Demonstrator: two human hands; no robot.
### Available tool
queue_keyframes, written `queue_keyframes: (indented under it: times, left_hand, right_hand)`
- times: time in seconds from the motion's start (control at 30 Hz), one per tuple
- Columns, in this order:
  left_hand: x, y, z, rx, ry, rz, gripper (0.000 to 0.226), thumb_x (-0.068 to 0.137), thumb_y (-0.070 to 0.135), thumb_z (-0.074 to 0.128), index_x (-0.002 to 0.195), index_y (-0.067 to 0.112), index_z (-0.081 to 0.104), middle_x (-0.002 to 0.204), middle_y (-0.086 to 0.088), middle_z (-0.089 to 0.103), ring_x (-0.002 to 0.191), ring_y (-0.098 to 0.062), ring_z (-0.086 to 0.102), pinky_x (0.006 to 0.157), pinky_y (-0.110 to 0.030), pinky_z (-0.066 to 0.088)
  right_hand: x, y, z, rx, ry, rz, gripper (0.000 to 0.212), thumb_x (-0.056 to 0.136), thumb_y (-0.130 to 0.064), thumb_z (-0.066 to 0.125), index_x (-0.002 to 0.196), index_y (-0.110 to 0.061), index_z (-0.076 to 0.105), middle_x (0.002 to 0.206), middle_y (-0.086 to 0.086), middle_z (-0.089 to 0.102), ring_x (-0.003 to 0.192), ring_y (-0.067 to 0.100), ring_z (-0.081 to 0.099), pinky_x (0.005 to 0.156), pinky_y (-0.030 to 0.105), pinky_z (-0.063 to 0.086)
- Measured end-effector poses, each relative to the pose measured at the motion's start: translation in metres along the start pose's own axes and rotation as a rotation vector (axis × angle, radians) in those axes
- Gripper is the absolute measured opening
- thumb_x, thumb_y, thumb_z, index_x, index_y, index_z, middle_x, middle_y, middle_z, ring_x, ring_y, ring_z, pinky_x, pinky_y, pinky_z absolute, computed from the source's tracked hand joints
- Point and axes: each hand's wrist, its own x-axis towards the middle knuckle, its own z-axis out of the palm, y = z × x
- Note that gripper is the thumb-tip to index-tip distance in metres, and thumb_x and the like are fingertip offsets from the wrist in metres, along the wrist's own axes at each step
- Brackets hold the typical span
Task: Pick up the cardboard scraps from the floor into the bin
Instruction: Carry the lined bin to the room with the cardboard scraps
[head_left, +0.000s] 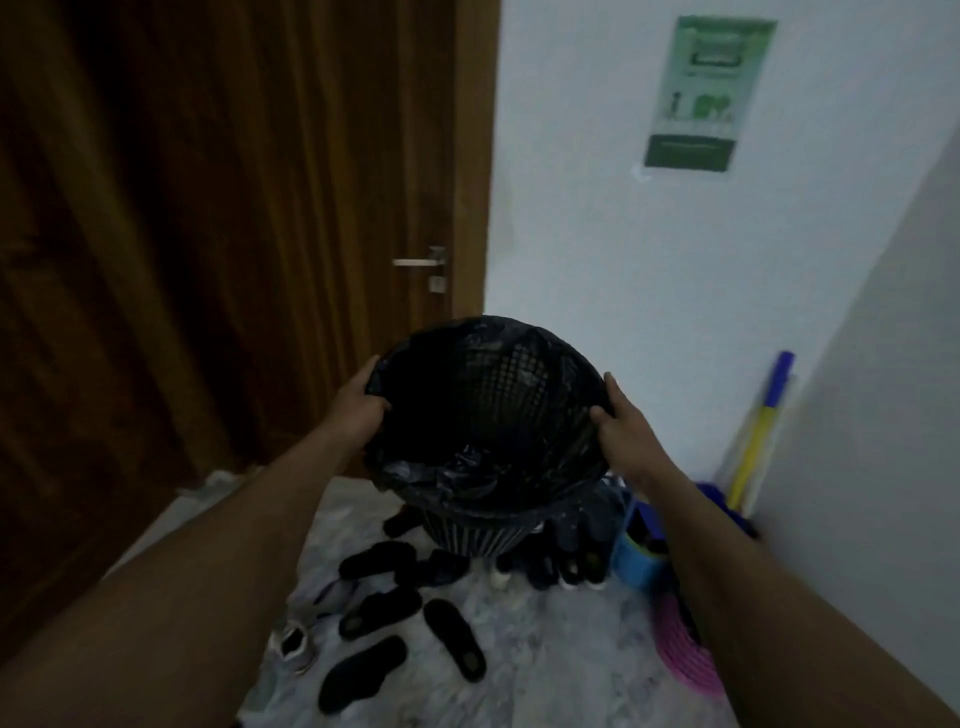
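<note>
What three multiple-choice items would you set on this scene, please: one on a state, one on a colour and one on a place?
1. How is the bin held?
A. By one hand only
B. The left hand and the right hand both grip its rim
C. No hand touches it

2. What colour is the poster on the wall?
A. Green
B. Red
C. Orange

3. Where does the yellow-and-blue handle stand?
A. Against the door
B. Inside the bin
C. In the right-hand corner, against the wall

Answers:
1 B, since a hand curls over the rim on each side.
2 A, since the sheet is green throughout.
3 C, since it leans where the two white walls meet.
</note>
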Motion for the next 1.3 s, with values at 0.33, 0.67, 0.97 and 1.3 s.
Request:
queue_keyframes:
  times: [0.33,0.67,0.97,1.3]
  left_hand:
    - [-0.156,-0.031,-0.251,-0.096,0.473,-0.060,0.071,0.098,-0.019,0.034,0.156,0.022,0.034,0.139,-0.006,0.050,0.117,-0.026,0.053,0.094,-0.038,0.049]
    - [-0.387,-0.068,-0.431,-0.048,0.967,-0.131,0.079,0.086,-0.017,0.042,0.152,0.027,0.041,0.133,-0.003,0.058,0.127,-0.030,0.054,0.098,-0.039,0.050]
    - [-0.605,-0.112,-0.505,-0.073,1.314,-0.210,0.065,0.090,-0.012,0.041,0.138,0.030,0.051,0.123,-0.015,0.063,0.111,-0.038,0.061,0.099,-0.056,0.052]
    - [-0.809,-0.152,-0.490,-0.150,1.850,-0.309,0.074,0.087,-0.017,0.040,0.142,0.032,0.047,0.126,-0.010,0.061,0.114,-0.032,0.060,0.098,-0.049,0.053]
  right_hand:
    - [-0.053,-0.146,0.223,0.088,-0.545,-0.137,0.060,0.110,-0.027,0.039,0.162,-0.037,0.011,0.160,-0.001,0.037,0.132,0.026,0.049,0.102,0.036,0.047]
    - [-0.231,-0.259,0.415,0.061,-0.936,-0.284,0.056,0.108,-0.038,0.040,0.155,-0.052,0.015,0.166,-0.004,0.027,0.148,0.028,0.033,0.118,0.054,0.033]
    - [-0.428,-0.321,0.539,0.003,-1.302,-0.452,0.054,0.110,-0.031,0.037,0.157,-0.049,0.018,0.164,-0.004,0.030,0.142,0.032,0.041,0.108,0.057,0.045]
    - [-0.665,-0.354,0.638,-0.096,-1.769,-0.756,0.052,0.111,-0.030,0.034,0.160,-0.036,0.019,0.164,-0.003,0.027,0.149,0.028,0.030,0.119,0.047,0.033]
